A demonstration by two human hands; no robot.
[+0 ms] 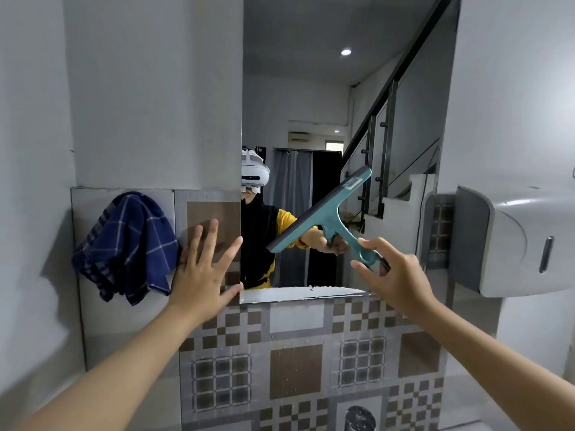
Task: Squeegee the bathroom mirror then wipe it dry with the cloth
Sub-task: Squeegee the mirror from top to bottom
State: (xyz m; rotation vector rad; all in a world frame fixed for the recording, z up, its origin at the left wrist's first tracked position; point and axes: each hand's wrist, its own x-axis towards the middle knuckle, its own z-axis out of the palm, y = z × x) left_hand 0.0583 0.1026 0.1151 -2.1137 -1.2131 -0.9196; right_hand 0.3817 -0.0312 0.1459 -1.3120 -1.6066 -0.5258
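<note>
Hanging cloth (127, 247) beside mirror (311, 104), dispenser (513, 241) right

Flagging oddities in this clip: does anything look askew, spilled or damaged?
Only a white foamy band along the mirror bottom edge, not yet cleared. The squeegee sits tilted in the right hand; the cloth hangs bunched.

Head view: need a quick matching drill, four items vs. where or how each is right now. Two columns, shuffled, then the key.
Items
1. squeegee
2. cloth
3. left hand
4. dispenser

States
A. hanging on the tiled wall, left of the mirror
B. mounted on the wall, right of the mirror
C. held by its handle in the right hand, blade tilted in front of the glass
D. open, fingers spread, flat by the mirror's lower left edge

Pairs: 1-C, 2-A, 3-D, 4-B
</note>
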